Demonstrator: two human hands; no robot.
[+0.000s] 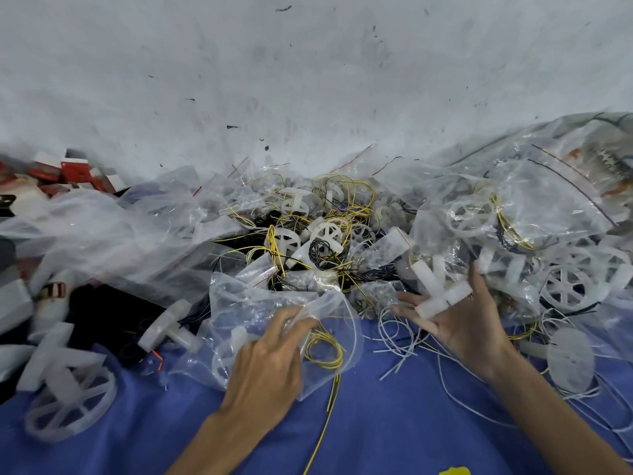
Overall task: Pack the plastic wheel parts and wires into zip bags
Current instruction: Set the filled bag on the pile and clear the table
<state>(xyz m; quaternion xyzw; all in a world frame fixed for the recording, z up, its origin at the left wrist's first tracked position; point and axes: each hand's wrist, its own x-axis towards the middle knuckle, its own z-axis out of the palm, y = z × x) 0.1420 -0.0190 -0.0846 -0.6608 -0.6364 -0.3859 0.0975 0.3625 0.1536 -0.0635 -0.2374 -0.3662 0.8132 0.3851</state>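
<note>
Plastic wheel part (442,293), a white cross-shaped piece, lies across the upturned fingers (409,305) of the right hand (469,325). Those fingers are nearly straight and slightly spread, and the thumb is raised beside the part rather than closed over it. Under those fingertips, loose white wires (402,342) trail over the blue cloth (376,430). The left hand (270,358) has its fingers curled over the crumpled mouth of a clear zip bag (260,303), gripping the film. Inside that bag, just beside the fingertips, sits a coil of yellow wire (325,349), with a pale plastic piece lying under the knuckles. Beyond the fingertips of both hands is a heap of wheel parts (322,234) tangled with yellow and black wire. Filled bags (496,207) are stacked just past the right thumb. Well off to the left of the left hand, a spoked wheel (68,406) lies on the cloth, blurred, and red-and-white boxes (73,169) sit far beyond it.
</note>
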